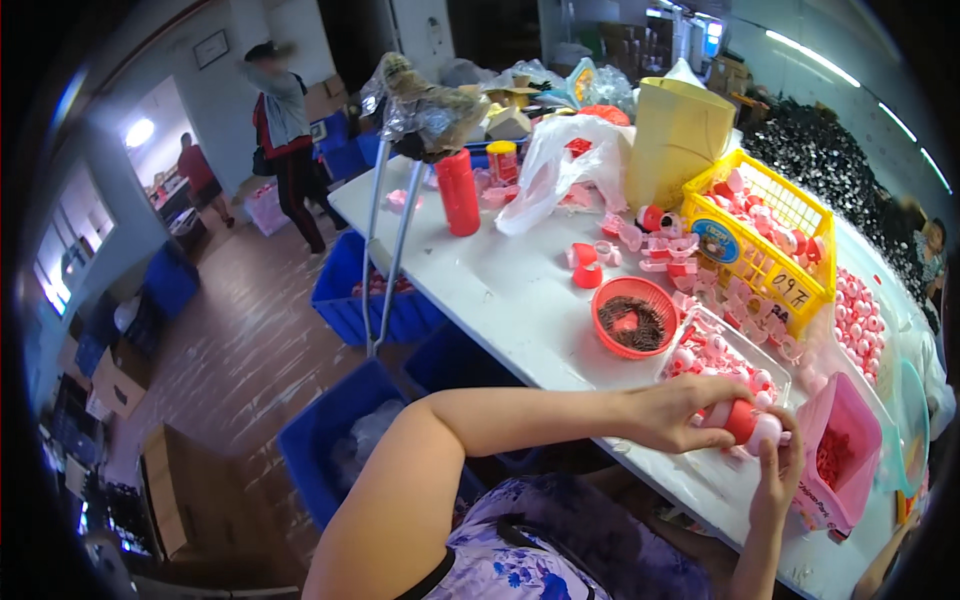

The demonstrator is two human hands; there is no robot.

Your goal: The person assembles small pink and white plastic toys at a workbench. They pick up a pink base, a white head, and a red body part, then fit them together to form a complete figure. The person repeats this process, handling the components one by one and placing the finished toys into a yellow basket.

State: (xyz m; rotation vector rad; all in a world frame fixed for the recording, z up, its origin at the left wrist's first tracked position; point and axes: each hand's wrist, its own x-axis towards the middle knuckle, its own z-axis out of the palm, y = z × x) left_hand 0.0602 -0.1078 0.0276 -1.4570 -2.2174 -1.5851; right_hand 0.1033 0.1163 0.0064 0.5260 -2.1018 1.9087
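One red-and-white piece is pinched by the left hand and, apparently, the right hand above the white desk.

The left upper arm rises to a sharply bent elbow, from which the left forearm extends rightward, nearly level, to the left hand, its fingers curled in a grip. The right forearm rises steeply; the right hand is positioned just beside the left, fingers raised and bent inward.
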